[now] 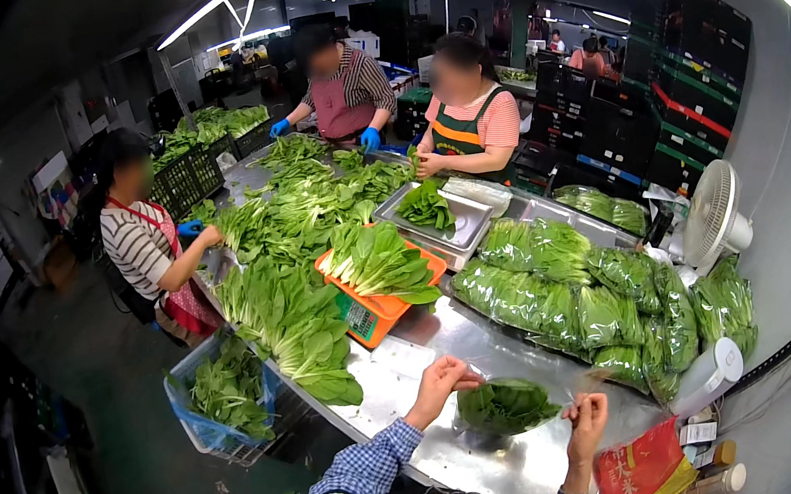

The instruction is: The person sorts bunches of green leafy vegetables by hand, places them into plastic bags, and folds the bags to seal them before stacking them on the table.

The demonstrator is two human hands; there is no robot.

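Observation:
A clear plastic bag of leafy greens (pixel 506 406) lies on the metal table (pixel 431 460) in front of me. My left hand (pixel 444 387) pinches the bag's upper left edge, and my right hand (pixel 586 420) pinches its right edge. Beyond my left hand, an orange scale (pixel 370 325) bears a heap of leafy greens (pixel 378 260). Loose greens (pixel 294 328) are piled along the table's left side. Filled bags of greens (pixel 560 300) are stacked to the right of my hands.
Three co-workers stand around the table's far part, near a metal tray (pixel 471 226). A blue-lined basket (pixel 180 406) with leaves is at the left on the floor side. A white fan (pixel 712 213), a white cylindrical container (pixel 709 378) and a red-yellow bag (pixel 638 470) are at the right.

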